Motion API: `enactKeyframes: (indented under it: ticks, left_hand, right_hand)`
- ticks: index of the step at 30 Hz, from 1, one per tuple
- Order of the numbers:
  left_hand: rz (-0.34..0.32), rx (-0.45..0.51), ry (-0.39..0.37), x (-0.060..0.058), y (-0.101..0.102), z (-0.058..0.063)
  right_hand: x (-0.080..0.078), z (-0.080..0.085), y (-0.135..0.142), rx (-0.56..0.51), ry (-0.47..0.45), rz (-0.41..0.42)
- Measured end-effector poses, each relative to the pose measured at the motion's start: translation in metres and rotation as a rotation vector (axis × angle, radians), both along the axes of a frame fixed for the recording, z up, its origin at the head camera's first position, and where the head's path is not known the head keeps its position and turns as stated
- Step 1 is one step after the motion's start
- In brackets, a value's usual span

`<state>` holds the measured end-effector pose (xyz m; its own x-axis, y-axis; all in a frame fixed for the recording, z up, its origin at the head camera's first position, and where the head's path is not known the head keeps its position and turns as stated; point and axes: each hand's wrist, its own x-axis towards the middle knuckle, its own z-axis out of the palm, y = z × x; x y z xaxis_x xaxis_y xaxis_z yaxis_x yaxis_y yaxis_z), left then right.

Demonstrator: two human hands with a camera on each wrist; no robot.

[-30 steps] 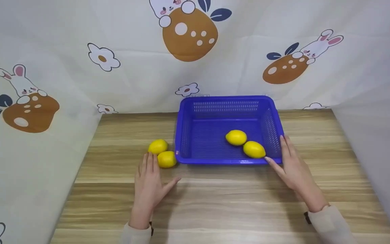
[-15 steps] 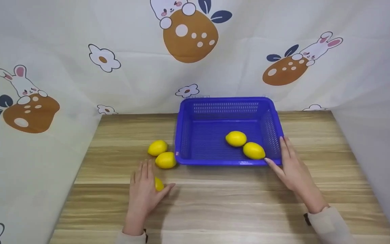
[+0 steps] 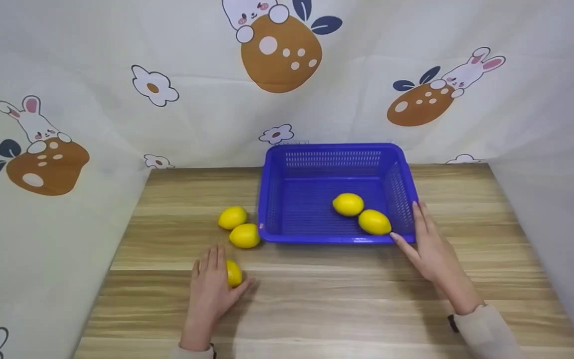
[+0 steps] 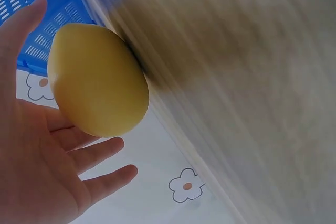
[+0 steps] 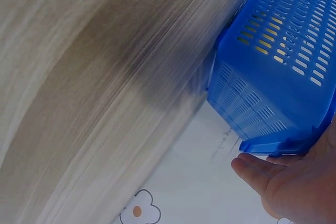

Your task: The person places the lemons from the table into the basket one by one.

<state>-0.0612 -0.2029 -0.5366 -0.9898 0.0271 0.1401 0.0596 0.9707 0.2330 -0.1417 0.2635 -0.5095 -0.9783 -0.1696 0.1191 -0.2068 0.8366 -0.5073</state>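
My left hand (image 3: 211, 288), its fingers spread, is beside a yellow lemon (image 3: 234, 273) low over the wooden table. In the left wrist view this lemon (image 4: 97, 82) appears large between the thumb and the extended fingers (image 4: 107, 183), in front of the palm. Two more lemons, one behind (image 3: 232, 218) and one in front (image 3: 244, 236), lie just left of a blue plastic basket (image 3: 337, 239). Inside the basket are another two lemons (image 3: 348, 204). My right hand (image 3: 435, 252) touches the basket's near right corner, thumb at the front rim and straight fingers along the right side.
The wood-grain table (image 3: 317, 299) ends at a pale cloth (image 3: 207, 114) printed with rabbits and flowers, which hangs behind and on both sides. The basket stands near the table's back edge.
My left hand has drawn back toward the near side from the two lemons by the basket, and a third lemon now shows beside it. My right hand keeps its place on the basket.
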Motion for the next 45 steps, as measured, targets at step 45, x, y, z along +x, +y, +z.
enactKeyframes:
  ticks: [45]
  left_hand:
    - [-0.079, 0.200, -0.079, -0.0021, -0.0054, 0.0030]
  right_hand:
    - [0.0008, 0.0021, -0.0005, 0.000, -0.031, -0.004]
